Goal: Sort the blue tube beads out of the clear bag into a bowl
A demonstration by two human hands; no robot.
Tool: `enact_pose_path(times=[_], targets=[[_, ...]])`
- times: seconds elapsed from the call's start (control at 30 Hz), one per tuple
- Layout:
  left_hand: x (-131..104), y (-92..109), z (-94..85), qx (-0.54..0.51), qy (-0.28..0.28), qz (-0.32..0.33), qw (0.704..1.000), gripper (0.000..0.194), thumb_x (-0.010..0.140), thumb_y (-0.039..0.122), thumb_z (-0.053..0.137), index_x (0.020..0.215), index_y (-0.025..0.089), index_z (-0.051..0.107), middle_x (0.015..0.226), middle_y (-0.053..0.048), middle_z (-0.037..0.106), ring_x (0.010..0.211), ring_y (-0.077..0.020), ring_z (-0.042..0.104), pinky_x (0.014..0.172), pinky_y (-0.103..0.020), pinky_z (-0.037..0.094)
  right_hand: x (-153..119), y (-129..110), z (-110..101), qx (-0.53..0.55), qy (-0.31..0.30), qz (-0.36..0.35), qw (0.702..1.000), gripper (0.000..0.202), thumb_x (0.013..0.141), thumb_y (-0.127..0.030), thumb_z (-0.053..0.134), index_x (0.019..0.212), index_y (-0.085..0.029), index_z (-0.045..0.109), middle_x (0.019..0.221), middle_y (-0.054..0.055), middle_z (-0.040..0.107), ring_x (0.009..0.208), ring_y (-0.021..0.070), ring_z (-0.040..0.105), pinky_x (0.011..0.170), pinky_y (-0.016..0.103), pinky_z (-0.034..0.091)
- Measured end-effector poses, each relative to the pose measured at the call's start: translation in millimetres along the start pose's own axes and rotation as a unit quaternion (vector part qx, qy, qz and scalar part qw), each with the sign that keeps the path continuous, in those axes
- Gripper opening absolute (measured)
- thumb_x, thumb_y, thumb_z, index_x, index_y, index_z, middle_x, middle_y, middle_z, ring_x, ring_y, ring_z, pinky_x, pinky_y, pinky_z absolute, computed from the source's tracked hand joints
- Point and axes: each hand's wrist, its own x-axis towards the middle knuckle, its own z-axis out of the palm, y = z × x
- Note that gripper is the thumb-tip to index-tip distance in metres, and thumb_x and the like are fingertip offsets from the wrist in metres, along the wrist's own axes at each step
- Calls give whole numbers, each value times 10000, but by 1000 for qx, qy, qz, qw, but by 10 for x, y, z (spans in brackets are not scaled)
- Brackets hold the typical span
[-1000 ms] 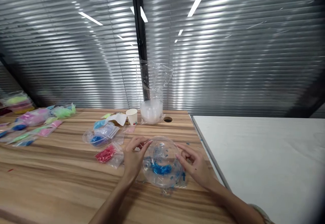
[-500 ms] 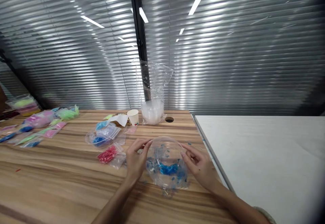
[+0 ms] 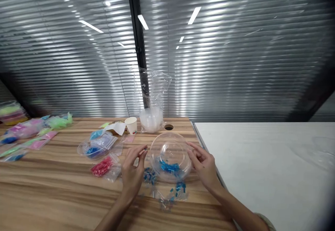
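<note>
My right hand (image 3: 203, 164) pinches the right rim of a clear plastic bowl (image 3: 172, 147), tilted toward me. Blue tinsel-like strips (image 3: 169, 167) lie in the lower part of the bowl. To the left of the bowl, apart from its rim, is my left hand (image 3: 133, 170), thumb and forefinger drawn together. A tiny dark bit shows at those fingertips, too small to name. Loose blue pieces (image 3: 149, 176) lie on the table below and left of the bowl. A crumpled clear plastic bag (image 3: 167, 201) with more blue bits is in front of it.
Left of my hands lie a bag of red strips (image 3: 102, 167) and a clear dish (image 3: 85, 150) with blue packets. A paper cup (image 3: 131, 125) and bagged clear bowls (image 3: 151, 119) stand behind. Coloured packets (image 3: 36, 129) spread far left. A white surface (image 3: 251, 161) adjoins on the right.
My left hand has let go of the bowl's rim and moved slightly left. The bowl has lifted and tilted, uncovering blue pieces on the table. The view has shifted a little right.
</note>
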Motion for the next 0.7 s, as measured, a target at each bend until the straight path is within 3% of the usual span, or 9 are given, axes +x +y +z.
enact_pose_path(times=[0.27,0.43,0.57,0.7], targets=[[-84,71,16,33,-60,151,986,353,889,160,515,1233,238,508,918,-27,692,856,-164,611,760,-290,502,-35,-50,66,-65,5,-67,996,363,808,-314,518,1042,-85,673,487,-61,319,445,66,311,444,186,300],[-116,68,50,75,-80,183,977,390,909,153,477,1292,226,469,901,-29,704,820,-161,607,758,-287,497,-53,-97,57,-94,10,-99,991,348,811,-315,509,1021,-104,690,463,-59,344,434,69,324,455,188,335],[-106,45,47,71,-85,208,972,352,894,128,493,1229,231,532,885,-25,705,802,-158,595,725,-270,488,-63,-96,49,-92,-5,-93,991,357,818,-315,514,1053,-106,682,474,-55,361,439,69,335,448,186,324],[-95,-1,36,93,-99,219,966,208,885,126,500,982,218,659,882,-26,704,823,-170,585,748,-297,468,-81,-156,53,-95,-33,-96,990,364,821,-307,496,1040,-86,684,478,-52,352,443,70,338,441,188,304]])
